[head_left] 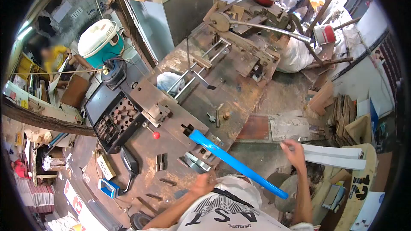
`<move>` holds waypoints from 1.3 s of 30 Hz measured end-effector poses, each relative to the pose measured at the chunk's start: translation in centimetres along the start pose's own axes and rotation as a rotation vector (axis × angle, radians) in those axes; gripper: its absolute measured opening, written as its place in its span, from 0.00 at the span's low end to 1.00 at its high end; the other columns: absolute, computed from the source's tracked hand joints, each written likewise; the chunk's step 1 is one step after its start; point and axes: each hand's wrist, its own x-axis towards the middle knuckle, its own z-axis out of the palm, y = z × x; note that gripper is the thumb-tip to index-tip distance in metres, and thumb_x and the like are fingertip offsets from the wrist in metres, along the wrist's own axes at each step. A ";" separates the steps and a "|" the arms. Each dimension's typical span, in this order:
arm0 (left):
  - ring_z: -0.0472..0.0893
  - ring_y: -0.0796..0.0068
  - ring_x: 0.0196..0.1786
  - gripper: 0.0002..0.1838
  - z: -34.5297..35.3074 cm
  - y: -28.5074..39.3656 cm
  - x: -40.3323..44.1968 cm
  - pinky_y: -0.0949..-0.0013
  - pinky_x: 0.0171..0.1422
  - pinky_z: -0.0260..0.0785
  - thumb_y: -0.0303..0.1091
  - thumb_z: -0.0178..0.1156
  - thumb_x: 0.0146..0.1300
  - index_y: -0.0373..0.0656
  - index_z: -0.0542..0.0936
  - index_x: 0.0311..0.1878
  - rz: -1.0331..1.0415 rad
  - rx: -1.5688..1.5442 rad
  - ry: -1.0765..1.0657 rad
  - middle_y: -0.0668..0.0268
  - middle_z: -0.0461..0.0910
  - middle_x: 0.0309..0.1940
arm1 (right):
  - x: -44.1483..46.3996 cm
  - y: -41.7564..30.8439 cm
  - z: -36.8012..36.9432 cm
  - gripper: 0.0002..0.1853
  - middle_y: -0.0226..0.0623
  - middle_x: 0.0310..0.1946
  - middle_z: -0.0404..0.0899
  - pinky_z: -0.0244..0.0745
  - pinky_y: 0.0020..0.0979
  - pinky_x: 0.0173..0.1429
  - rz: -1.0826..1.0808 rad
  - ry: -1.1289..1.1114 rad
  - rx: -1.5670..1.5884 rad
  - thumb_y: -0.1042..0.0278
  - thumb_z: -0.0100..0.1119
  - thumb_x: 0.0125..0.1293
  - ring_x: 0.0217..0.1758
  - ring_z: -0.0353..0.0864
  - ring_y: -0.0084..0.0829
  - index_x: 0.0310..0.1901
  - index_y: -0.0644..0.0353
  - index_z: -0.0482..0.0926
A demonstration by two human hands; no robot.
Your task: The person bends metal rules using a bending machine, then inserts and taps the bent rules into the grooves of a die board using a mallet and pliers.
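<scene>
My left hand (pixel 203 184) is closed at the near bench edge, beside a shiny metal piece (pixel 196 162); what its fingers hold, if anything, is hidden. Raised to the right, my right hand (pixel 294 152) has loosely curled fingers, slightly apart, with nothing visible between them. It is near the ends of two white strips (pixel 334 156). Between my hands, a long blue handle (pixel 239 167) slants from a slotted steel plate (pixel 171 119) down past the bench edge. A block-shaped metal fixture (pixel 158 113) sits on that plate.
An open black case (pixel 117 122) with round metal pieces lies left of the plate, near a red-knobbed lever (pixel 156 135). A mirror (pixel 129 162) rests nearby. Metal rods (pixel 205 66) and a disc-ended bar (pixel 220 21) occupy the far bench. A person in yellow (pixel 55 57) is at far left.
</scene>
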 end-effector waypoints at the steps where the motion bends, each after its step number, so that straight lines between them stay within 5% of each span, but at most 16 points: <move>1: 0.85 0.44 0.38 0.18 0.2 0.2 0.4 0.52 0.42 0.75 0.44 0.73 0.60 0.39 0.79 0.37 -0.009 -0.011 0.016 0.48 0.84 0.32 | 3.4 -6.1 1.1 0.15 0.45 0.41 0.88 0.79 0.34 0.53 -0.133 -0.008 -0.067 0.62 0.71 0.64 0.46 0.87 0.35 0.45 0.66 0.86; 5: 0.84 0.48 0.40 0.16 2.6 -2.9 2.9 0.53 0.45 0.75 0.42 0.67 0.65 0.36 0.78 0.39 -0.052 -0.146 -0.132 0.47 0.82 0.34 | 17.1 -15.3 12.4 0.23 0.45 0.49 0.87 0.71 0.40 0.67 -0.434 -0.126 0.046 0.53 0.72 0.62 0.55 0.84 0.41 0.52 0.63 0.85; 9: 0.83 0.51 0.38 0.21 1.3 -2.1 2.0 0.53 0.47 0.75 0.51 0.66 0.68 0.39 0.78 0.40 0.141 -0.219 -0.099 0.48 0.82 0.30 | 26.5 -21.0 21.1 0.28 0.43 0.51 0.86 0.68 0.43 0.71 -0.302 -0.166 -0.045 0.47 0.75 0.58 0.59 0.82 0.44 0.53 0.60 0.85; 11: 0.83 0.50 0.40 0.25 -2.3 0.6 0.2 0.52 0.49 0.75 0.56 0.64 0.68 0.39 0.79 0.44 0.055 -0.184 -0.247 0.48 0.82 0.34 | 28.3 -22.7 23.5 0.25 0.40 0.46 0.88 0.68 0.43 0.71 -0.041 -0.332 -0.199 0.49 0.78 0.53 0.55 0.84 0.45 0.48 0.59 0.88; 15: 0.84 0.52 0.46 0.27 -3.9 -0.9 -0.5 0.57 0.53 0.75 0.56 0.65 0.68 0.37 0.80 0.49 0.094 -0.143 -0.202 0.49 0.83 0.41 | 31.1 -21.9 25.6 0.20 0.39 0.39 0.90 0.70 0.45 0.68 -0.007 -0.370 -0.173 0.55 0.81 0.50 0.49 0.87 0.42 0.39 0.59 0.90; 17: 0.85 0.57 0.46 0.26 -10.2 2.8 -1.9 0.60 0.53 0.76 0.55 0.66 0.68 0.39 0.81 0.51 0.263 0.099 -0.462 0.51 0.84 0.43 | 31.2 -21.6 24.7 0.14 0.39 0.34 0.90 0.74 0.43 0.63 -0.035 -0.405 0.030 0.60 0.83 0.47 0.44 0.88 0.37 0.32 0.59 0.90; 19: 0.85 0.60 0.46 0.23 -16.9 7.0 -3.1 0.61 0.52 0.76 0.50 0.71 0.65 0.39 0.82 0.50 0.326 -0.163 -0.577 0.53 0.85 0.44 | 28.8 -23.2 21.7 0.15 0.38 0.31 0.89 0.77 0.42 0.57 -0.028 -0.380 0.110 0.62 0.83 0.46 0.39 0.89 0.35 0.33 0.60 0.89; 21: 0.84 0.64 0.47 0.26 -23.4 11.5 -3.8 0.63 0.53 0.75 0.44 0.80 0.54 0.40 0.82 0.51 0.468 -0.086 -0.372 0.58 0.86 0.46 | 25.1 -25.2 17.9 0.14 0.38 0.30 0.89 0.78 0.39 0.51 -0.133 -0.421 0.264 0.61 0.82 0.47 0.38 0.89 0.35 0.31 0.60 0.89; 23: 0.84 0.58 0.52 0.29 -27.1 16.6 -3.5 0.59 0.59 0.73 0.42 0.80 0.48 0.40 0.83 0.52 0.707 0.162 0.206 0.61 0.86 0.45 | 19.6 -27.7 13.3 0.10 0.40 0.26 0.87 0.73 0.43 0.52 -0.257 -0.331 0.050 0.65 0.76 0.51 0.33 0.86 0.38 0.29 0.61 0.87; 25: 0.76 0.56 0.67 0.44 -29.1 21.0 -1.3 0.52 0.72 0.63 0.42 0.83 0.38 0.41 0.78 0.62 0.894 0.579 0.426 0.59 0.81 0.59 | 14.3 -28.2 9.3 0.05 0.40 0.24 0.85 0.64 0.44 0.56 -0.470 -0.222 -0.246 0.70 0.69 0.52 0.34 0.82 0.39 0.25 0.60 0.85; 28: 0.59 0.58 0.80 0.57 -27.1 25.7 2.8 0.46 0.83 0.45 0.49 0.82 0.32 0.41 0.70 0.70 0.875 0.957 0.196 0.58 0.71 0.69 | 6.7 -25.5 4.3 0.04 0.38 0.25 0.83 0.56 0.46 0.58 -0.611 -0.056 -0.303 0.72 0.66 0.49 0.41 0.77 0.36 0.27 0.61 0.84; 31: 0.59 0.59 0.80 0.56 -21.9 26.9 7.0 0.42 0.83 0.43 0.55 0.81 0.32 0.41 0.72 0.69 1.056 1.180 -0.193 0.59 0.72 0.69 | -0.2 -23.0 -0.7 0.08 0.36 0.31 0.82 0.56 0.46 0.59 -0.563 -0.063 -0.583 0.71 0.66 0.49 0.48 0.74 0.34 0.32 0.61 0.83; 35: 0.78 0.68 0.62 0.28 -12.7 29.3 6.9 0.43 0.82 0.45 0.48 0.76 0.47 0.47 0.84 0.52 1.206 1.347 -0.526 0.66 0.84 0.47 | -10.0 -17.9 -5.1 0.09 0.31 0.31 0.79 0.61 0.46 0.59 -0.506 0.158 -0.851 0.60 0.59 0.55 0.50 0.74 0.32 0.33 0.55 0.81; 37: 0.83 0.68 0.48 0.14 -7.4 30.6 5.0 0.45 0.79 0.52 0.36 0.71 0.52 0.50 0.86 0.44 1.399 1.142 -0.530 0.68 0.84 0.37 | -15.6 -15.4 -5.6 0.04 0.27 0.30 0.75 0.58 0.44 0.63 -0.389 0.323 -0.887 0.63 0.59 0.56 0.51 0.74 0.28 0.30 0.50 0.78; 39: 0.84 0.65 0.43 0.16 -2.3 30.5 4.7 0.52 0.63 0.71 0.27 0.67 0.49 0.47 0.87 0.44 1.635 1.047 -0.588 0.66 0.83 0.35 | -21.5 -14.3 -6.8 0.04 0.25 0.28 0.73 0.58 0.42 0.64 -0.228 0.420 -0.906 0.62 0.60 0.53 0.46 0.75 0.25 0.27 0.48 0.76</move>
